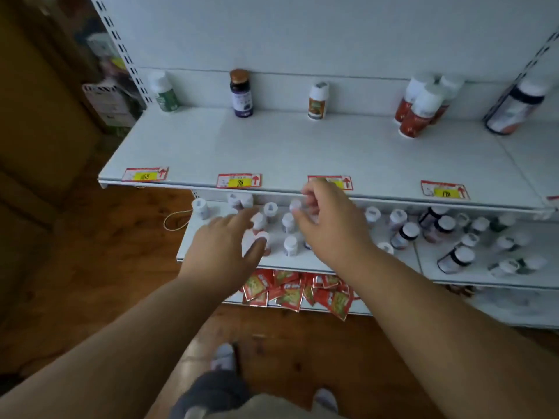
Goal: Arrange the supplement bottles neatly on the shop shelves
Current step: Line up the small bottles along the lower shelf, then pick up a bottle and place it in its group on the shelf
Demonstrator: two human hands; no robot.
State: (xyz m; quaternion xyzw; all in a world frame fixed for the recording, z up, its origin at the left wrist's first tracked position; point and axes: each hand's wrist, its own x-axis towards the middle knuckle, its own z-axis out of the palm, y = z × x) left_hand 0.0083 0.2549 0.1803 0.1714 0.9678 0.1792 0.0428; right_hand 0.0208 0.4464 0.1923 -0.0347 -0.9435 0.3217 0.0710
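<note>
White-capped bottles [289, 220] crowd the middle shelf [402, 261]; left hand [223, 249] fingers spread over them, right hand [329, 222] pinching one bottle's cap [295, 205].

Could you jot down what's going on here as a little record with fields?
place: white shop shelves
top shelf: a few upright bottles, such as the dark bottle
middle shelf: many small white-capped bottles
bottom shelf: red sachets
left hand: reaching, fingers among the bottles
right hand: fingers curled at a bottle cap
</note>
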